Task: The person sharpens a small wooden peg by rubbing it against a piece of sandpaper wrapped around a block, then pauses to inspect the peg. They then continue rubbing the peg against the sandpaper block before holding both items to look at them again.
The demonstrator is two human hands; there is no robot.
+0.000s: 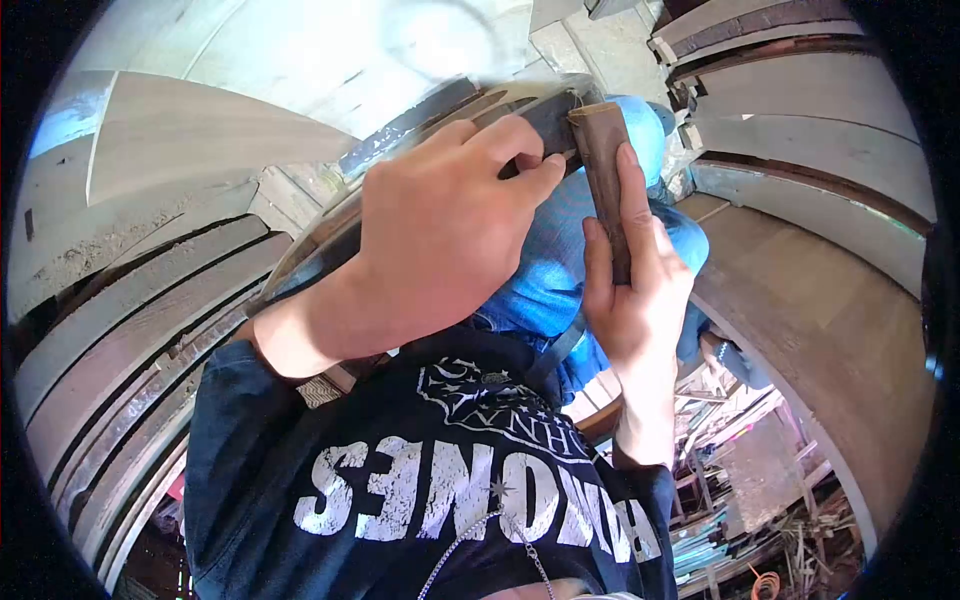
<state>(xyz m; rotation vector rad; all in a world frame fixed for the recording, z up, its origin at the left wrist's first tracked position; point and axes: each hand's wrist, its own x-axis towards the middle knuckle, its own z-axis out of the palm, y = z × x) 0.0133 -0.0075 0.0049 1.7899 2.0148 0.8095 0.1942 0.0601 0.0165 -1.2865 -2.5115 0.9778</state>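
My left hand (445, 220) is closed, its fingers curled over a dark-edged, curved wooden piece (480, 103) in front of my knees. Thumb and forefinger come together near a small dark tip, but what they pinch is mostly hidden. In my right hand (645, 275) is a dark brown wooden block (603, 165), long and narrow, with a paler end. The block is tilted nearly upright, its paler end away from me, beside the curved piece. My thumb and fingers lie along its two sides, above my jeans (545, 270).
Stacked boards (130, 330) lie at the left, and more planks (810, 130) at the upper right. A wide wooden board (820, 320) runs down the right side. Wood scraps and debris (740, 480) cover the ground at lower right. A pale sheet (200, 140) spans the upper left.
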